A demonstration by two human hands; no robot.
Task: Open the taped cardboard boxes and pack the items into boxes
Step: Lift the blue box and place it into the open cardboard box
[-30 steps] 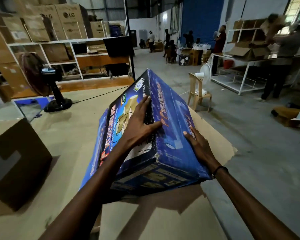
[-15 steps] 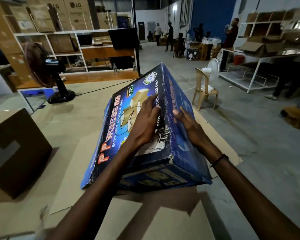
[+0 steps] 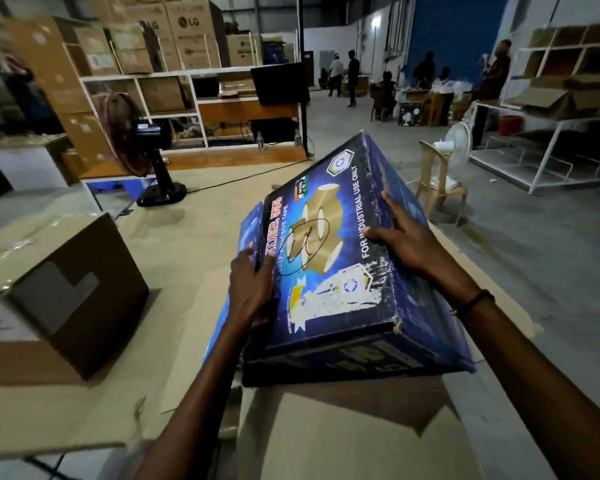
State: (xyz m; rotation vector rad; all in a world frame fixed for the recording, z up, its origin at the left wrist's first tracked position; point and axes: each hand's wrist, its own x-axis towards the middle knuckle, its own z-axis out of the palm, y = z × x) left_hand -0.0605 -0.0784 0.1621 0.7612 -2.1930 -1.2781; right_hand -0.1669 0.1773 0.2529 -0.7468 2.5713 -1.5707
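A blue printed cardboard box [image 3: 343, 271], marked as adhesive tape for industrial use, lies tilted in front of me on flat cardboard sheets [image 3: 326, 445]. My left hand [image 3: 250, 289] grips its left edge, thumb on the printed top face and fingers curled round the side beside a blue flap. My right hand [image 3: 406, 240] lies flat on the box's upper right edge with fingers spread. A brown taped cardboard box [image 3: 63, 299] sits at the left, apart from both hands.
A black pedestal fan [image 3: 142, 150] stands behind the brown box, its cable running right. White shelving [image 3: 194, 98] with cartons fills the back left. A plastic chair [image 3: 440, 188] with a white fan stands right, a white rack [image 3: 551, 150] beyond. Several people stand far back.
The blue box has turned so its printed face points up. My left hand moved from the box's top to its left edge. My right hand shifted to the upper right edge.
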